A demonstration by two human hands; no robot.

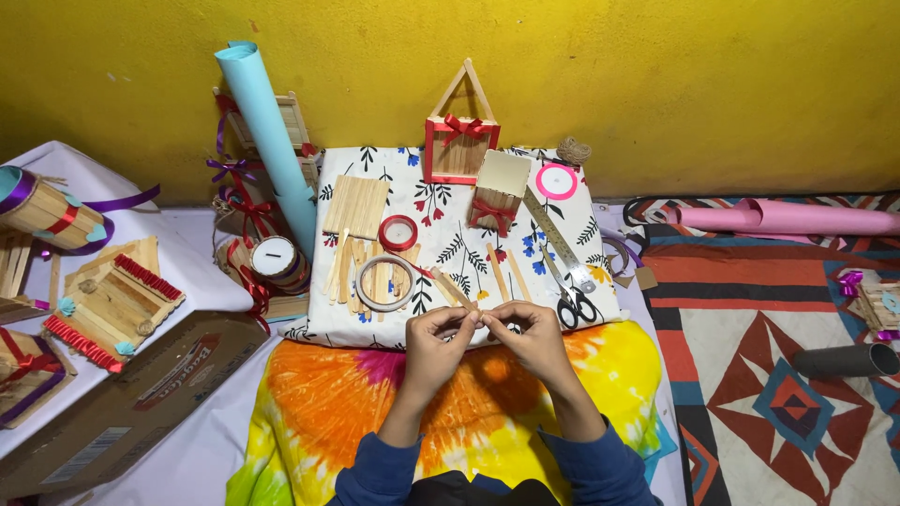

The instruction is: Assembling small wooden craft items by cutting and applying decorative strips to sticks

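My left hand [439,339] and my right hand [528,334] meet over the near edge of a floral-print board [581,309], their fingertips pinched together on a small wooden craft stick [476,317]. Just beyond my hands lie loose wooden sticks [358,274], a ring of clear tape [384,283] and a red tape roll [398,232]. Black-handled scissors [574,302] and a metal ruler [553,234] rest to the right of my right hand. My sleeves are blue.
A stick house with a red bow [461,136], a small stick box [498,192], a pink tape roll [557,181] and a flat stick panel [356,206] sit farther back. A blue paper roll [267,131] leans left. Stick crafts [112,300] and cardboard [122,403] lie left; pink roll [787,218] right.
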